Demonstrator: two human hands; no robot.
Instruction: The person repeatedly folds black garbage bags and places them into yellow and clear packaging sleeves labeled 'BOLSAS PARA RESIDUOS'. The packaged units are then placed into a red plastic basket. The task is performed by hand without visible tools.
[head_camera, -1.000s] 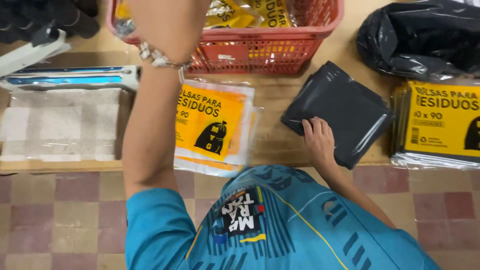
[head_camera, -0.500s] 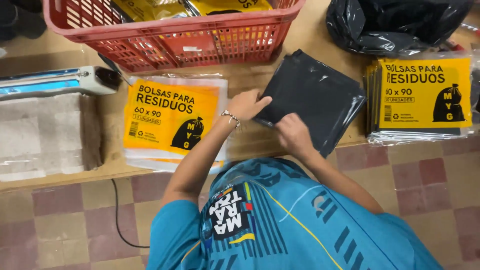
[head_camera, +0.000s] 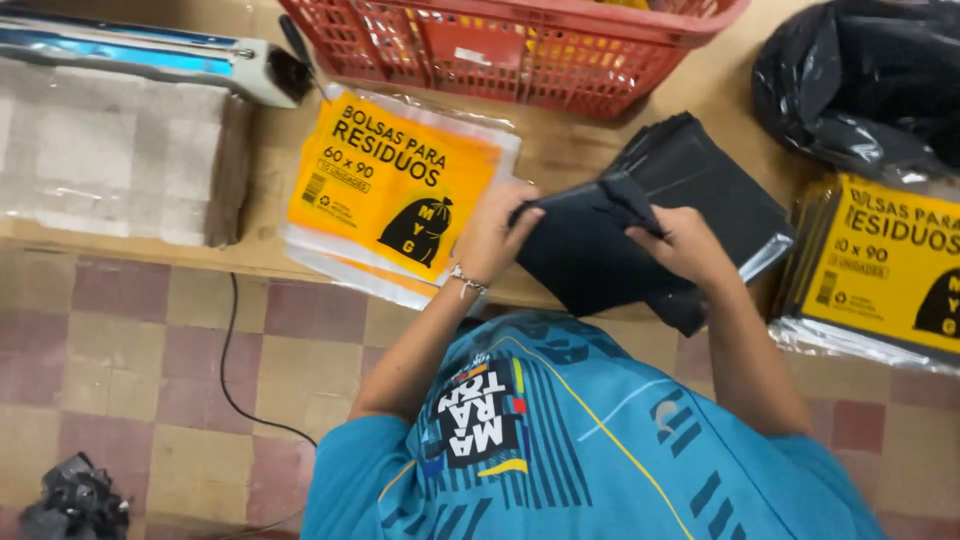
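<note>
Wooden boards make up the table (head_camera: 620, 140), with a floor of red and cream tiles (head_camera: 140, 350) below its near edge. Both hands work on a folded stack of black plastic bags (head_camera: 690, 200), which lies near the middle of the table's near edge and hangs a little over it. The left hand (head_camera: 492, 232) has its grip closed on the left end of the stack, fingers curled over the fold. The right hand (head_camera: 682, 243) presses on top, its grip pinching a raised flap of the black plastic (thumb and fingers meet on it).

Just left of the left hand lies a clear packet with a yellow label (head_camera: 395, 190), tilted, its lower corner past the table's edge. A red plastic basket (head_camera: 520, 45) sits along the far edge, behind the packet and the stack. A white and blue sealing machine (head_camera: 150, 50) rests at the far left. At the right edge sits a pile of yellow-labelled packets (head_camera: 885, 265), and behind it a loose heap of black plastic (head_camera: 860, 80). A black cable (head_camera: 235, 370) trails over the floor.
</note>
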